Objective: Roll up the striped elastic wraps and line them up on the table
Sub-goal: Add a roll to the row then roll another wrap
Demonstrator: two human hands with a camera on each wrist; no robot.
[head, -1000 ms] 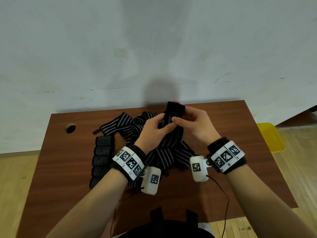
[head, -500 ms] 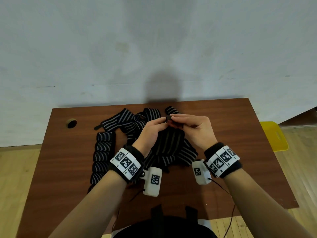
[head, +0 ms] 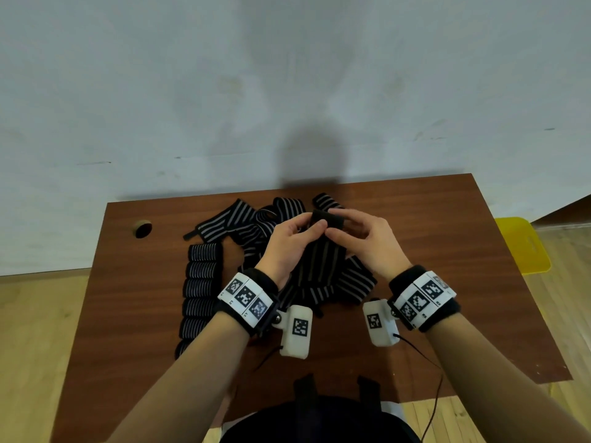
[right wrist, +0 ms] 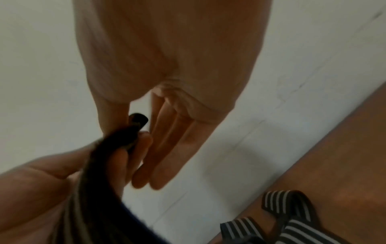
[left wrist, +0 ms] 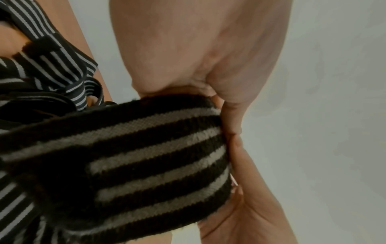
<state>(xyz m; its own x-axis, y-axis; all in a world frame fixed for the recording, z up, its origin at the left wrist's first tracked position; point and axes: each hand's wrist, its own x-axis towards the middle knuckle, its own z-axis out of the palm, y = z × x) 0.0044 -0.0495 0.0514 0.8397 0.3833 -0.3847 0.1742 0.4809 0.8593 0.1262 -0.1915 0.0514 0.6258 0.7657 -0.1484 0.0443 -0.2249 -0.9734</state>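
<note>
Both hands hold one black-and-grey striped elastic wrap (head: 315, 260) above the brown table (head: 431, 251). My left hand (head: 307, 230) pinches its folded black end (head: 326, 219) between thumb and fingers; my right hand (head: 339, 225) pinches the same end from the right. The wrap's tail hangs down onto a loose pile of striped wraps (head: 256, 222). In the left wrist view the striped band (left wrist: 135, 156) runs across the palm. In the right wrist view the dark end (right wrist: 136, 120) sits between thumb and fingers. Several rolled wraps (head: 200, 289) stand in a column at the left.
A round cable hole (head: 143, 229) lies at the table's far left corner. A white wall (head: 287, 91) stands right behind the table. A yellow object (head: 524, 244) sits on the floor at the right. Thin cables (head: 428, 362) trail from the wrist cameras over the near edge.
The black end, held up flat a second ago, is now folded over between both hands. Both hands have dropped slightly and stayed together over the pile.
</note>
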